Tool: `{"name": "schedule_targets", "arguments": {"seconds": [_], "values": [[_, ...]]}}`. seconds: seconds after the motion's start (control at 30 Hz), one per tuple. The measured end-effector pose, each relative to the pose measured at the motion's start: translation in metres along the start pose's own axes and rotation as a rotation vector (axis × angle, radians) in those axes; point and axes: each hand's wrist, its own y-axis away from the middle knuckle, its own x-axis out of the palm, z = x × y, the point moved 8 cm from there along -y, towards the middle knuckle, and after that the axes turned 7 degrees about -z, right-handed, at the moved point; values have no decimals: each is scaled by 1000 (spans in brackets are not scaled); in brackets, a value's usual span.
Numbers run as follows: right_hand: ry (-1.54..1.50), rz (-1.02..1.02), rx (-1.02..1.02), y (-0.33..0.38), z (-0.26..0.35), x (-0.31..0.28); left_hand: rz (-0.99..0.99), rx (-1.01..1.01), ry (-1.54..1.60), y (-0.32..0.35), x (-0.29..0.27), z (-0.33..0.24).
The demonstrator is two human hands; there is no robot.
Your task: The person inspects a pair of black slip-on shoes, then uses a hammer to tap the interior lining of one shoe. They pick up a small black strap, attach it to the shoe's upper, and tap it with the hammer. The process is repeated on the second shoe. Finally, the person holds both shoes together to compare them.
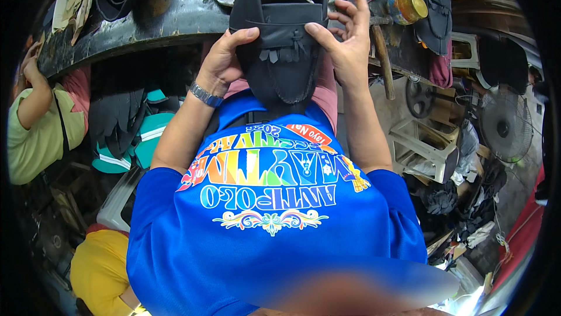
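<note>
A dark workbench (pixel 175 31) curves across twelve o'clock. Before it, a black loafer upper (pixel 272 75) lies toe towards me, long axis twelve to six, at three o'clock from my left hand (pixel 224 56), which pinches its edge, and nine from my right hand (pixel 349 44), thumb touching, other fingers splayed wide. Neither is nearer. Matte, it carries fringe (pixel 283 55) and tassels (pixel 298 40).

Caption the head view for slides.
At a workbench, left fingers hold a black, fringed shoe upper; right fingers spread, thumb touching it.
</note>
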Motion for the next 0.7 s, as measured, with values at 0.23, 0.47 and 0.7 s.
{"name": "schedule_targets", "arguments": {"seconds": [0.23,0.47,0.7], "values": [[-976,89,537,13,-24,-2,113,-30,121,0,15,-12],[-1189,324,589,53,-30,-7,328,-49,-5,-10,72,-13],[-1221,36,380,54,-23,-74,506,-178,-170,-32,142,11]]}}
